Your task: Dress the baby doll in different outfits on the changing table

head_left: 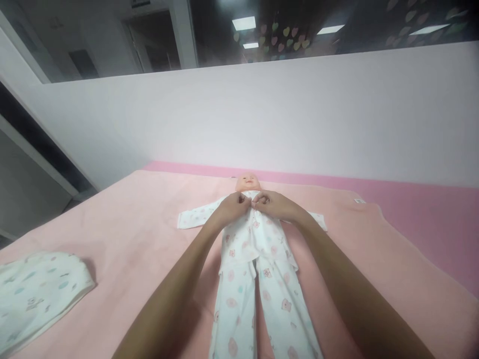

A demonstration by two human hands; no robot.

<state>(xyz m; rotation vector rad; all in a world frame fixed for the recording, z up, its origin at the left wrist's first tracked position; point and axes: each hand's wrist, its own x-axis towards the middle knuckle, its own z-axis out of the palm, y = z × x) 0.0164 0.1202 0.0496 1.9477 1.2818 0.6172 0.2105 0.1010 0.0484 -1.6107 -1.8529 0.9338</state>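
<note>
A baby doll (248, 182) lies on its back on a pink blanket, its head away from me. It wears a white printed top (239, 242) with long sleeves spread to both sides, and matching trousers (234, 304) that run toward me. My left hand (236, 203) pinches the top's front edge just below the doll's neck. Close beside it, my right hand (267, 200) is closed on the other side of the same front opening. The fingertips of both hands nearly meet at the chest; any fastener between them is too small to make out.
A folded white printed cloth (41, 294) lies at the left on the pink blanket (130, 234). Past the blanket's far edge are a pink surface (430, 214) and a white wall (280, 114) with dark windows above.
</note>
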